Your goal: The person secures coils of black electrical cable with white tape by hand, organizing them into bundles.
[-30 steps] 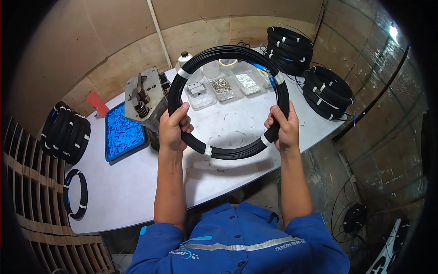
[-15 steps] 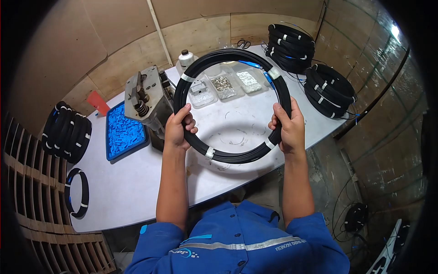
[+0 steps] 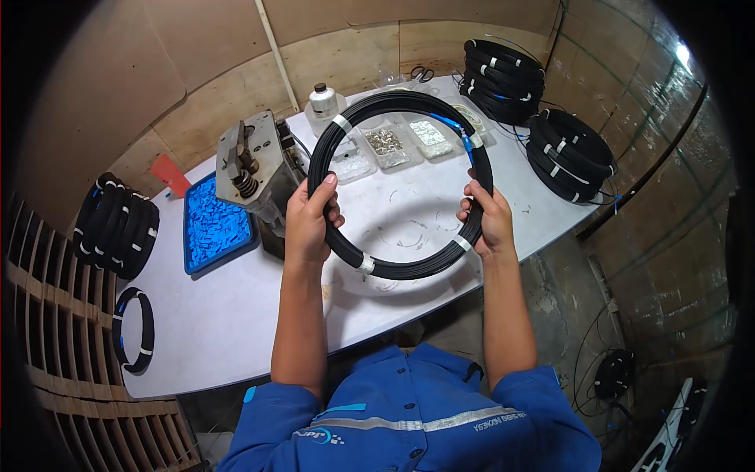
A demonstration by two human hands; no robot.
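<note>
Between my hands, above the white table, is a coil of black cable (image 3: 409,271) bound with several white tape bands. A blue connector end (image 3: 466,141) shows on the coil's upper right inner side. Closed around the left side of the coil is my left hand (image 3: 309,212), thumb on top. On the right side, my right hand (image 3: 491,216) grips the coil with its thumb on the near face. The coil is tilted up toward me, and its shadow falls on the table (image 3: 370,315) below.
A metal press (image 3: 259,169) stands left of the coil, beside a blue tray (image 3: 189,263) of small blue pieces. Behind the coil are clear containers (image 3: 385,149), a white bottle (image 3: 323,102) and scissors (image 3: 422,74). More coils (image 3: 570,157) lie right, stacked coils (image 3: 118,228) left.
The coil has shifted slightly down at its top and tilted a little, with the right side drawn slightly left. Both hands keep their hold.
</note>
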